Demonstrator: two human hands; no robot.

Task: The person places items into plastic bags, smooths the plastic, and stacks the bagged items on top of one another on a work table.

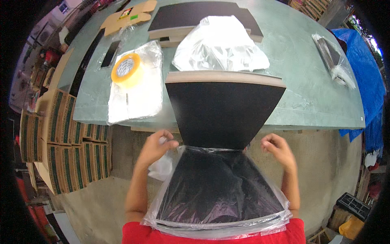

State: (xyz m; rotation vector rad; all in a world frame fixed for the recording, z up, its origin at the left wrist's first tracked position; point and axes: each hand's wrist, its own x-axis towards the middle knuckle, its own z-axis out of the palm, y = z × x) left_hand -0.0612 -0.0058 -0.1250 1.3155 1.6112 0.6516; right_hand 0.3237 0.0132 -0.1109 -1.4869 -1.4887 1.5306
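A stack of black boards (227, 107) leans between the table edge and my body, its pale layered edge uppermost. A clear plastic bag (219, 191) covers its near half, and the bag's mouth crosses the stack's middle. Beside the left corner of that mouth is my left hand (160, 146), fingers loosely bent and thumb apart; whether it touches the film is unclear. My right hand (278, 150) hovers off the mouth's right corner, its fingers curled loosely with nothing visible in them. The bag's closed end lies against my red shirt.
On the green table (300, 93) lie a yellow tape roll (126, 70) on flat plastic bags (136, 103), a white plastic bundle (221, 46), black boards (195, 16), a phone (110, 53) and a wrapped pack (331, 57). Cartons (75, 162) are stacked left; a blue tarp (361, 73) hangs right.
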